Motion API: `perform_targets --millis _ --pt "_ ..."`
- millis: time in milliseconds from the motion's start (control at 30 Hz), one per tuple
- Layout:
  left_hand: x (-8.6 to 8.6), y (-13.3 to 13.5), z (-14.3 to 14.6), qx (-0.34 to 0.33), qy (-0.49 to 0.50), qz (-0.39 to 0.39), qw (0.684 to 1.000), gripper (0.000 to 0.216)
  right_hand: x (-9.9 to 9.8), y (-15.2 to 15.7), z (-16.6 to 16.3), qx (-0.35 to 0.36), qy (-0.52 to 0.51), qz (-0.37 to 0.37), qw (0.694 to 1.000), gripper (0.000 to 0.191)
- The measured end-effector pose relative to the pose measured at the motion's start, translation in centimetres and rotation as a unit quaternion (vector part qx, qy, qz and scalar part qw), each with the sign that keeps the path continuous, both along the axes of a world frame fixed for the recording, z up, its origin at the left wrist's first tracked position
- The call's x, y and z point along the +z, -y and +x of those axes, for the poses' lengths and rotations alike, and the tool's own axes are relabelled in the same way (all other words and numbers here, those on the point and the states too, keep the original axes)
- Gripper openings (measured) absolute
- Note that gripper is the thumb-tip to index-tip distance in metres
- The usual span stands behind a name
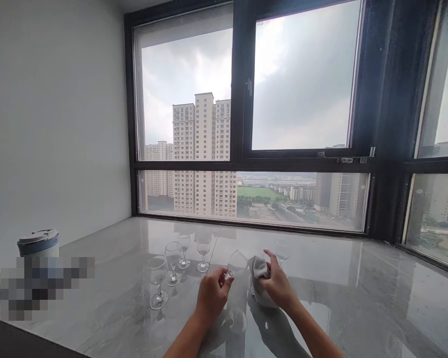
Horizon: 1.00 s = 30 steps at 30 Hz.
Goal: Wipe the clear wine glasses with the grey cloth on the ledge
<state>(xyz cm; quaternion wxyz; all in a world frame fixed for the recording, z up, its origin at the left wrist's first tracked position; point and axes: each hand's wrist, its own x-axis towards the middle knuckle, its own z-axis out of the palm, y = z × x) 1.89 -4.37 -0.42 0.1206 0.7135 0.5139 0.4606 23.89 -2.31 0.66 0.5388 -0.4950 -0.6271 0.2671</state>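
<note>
My left hand [211, 293] is closed around the stem of a clear wine glass [237, 263], which it holds tilted above the marble counter [351, 298]. A grey-white cloth [260, 278] is bunched in my right hand [278, 284], pressed against the glass bowl from the right. Several more wine glasses stand upright to the left: one nearest [158, 281], one behind it [172, 262], and two further back [184, 250] [203, 251].
A lidded round container [38, 242] stands at the far left by the white wall. A large window [246, 124] with a dark frame runs along the back of the counter. A small glass [282, 248] stands near the window side.
</note>
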Motion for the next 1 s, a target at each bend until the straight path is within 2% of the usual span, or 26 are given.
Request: perform_targets --millis 100,167,467,567,700,867,1000 --pt "-0.1 -0.1 0.0 -0.003 -0.022 0.004 1.000 0.023 -0.2 0.2 -0.6 0.112 -0.080 -0.039 0.990 0.088" --pt "-0.2 -0.2 0.1 -0.021 -0.035 -0.004 0.999 0.026 -0.3 0.1 -0.8 0.140 -0.114 -0.065 0.981 0.090" --pt "-0.3 -0.2 0.5 -0.062 -0.045 -0.046 0.996 0.017 0.4 0.6 -1.0 0.163 -0.166 -0.072 0.970 0.089" --pt "-0.4 -0.3 0.4 -0.037 -0.062 -0.047 0.996 0.017 0.8 0.8 -0.9 0.141 -0.175 -0.061 0.972 0.084" --pt "-0.3 -0.5 0.0 0.030 -0.078 -0.043 0.996 0.020 1.1 1.0 -0.2 0.094 -0.209 -0.042 0.973 0.076" --pt "-0.2 -0.5 -0.3 0.083 -0.096 -0.044 0.991 0.025 0.9 0.9 0.7 0.178 -0.331 -0.057 0.925 0.072" --pt "-0.1 -0.2 0.0 0.066 -0.116 -0.043 0.990 0.022 0.8 0.7 0.8 0.209 -0.386 -0.050 0.897 0.062"
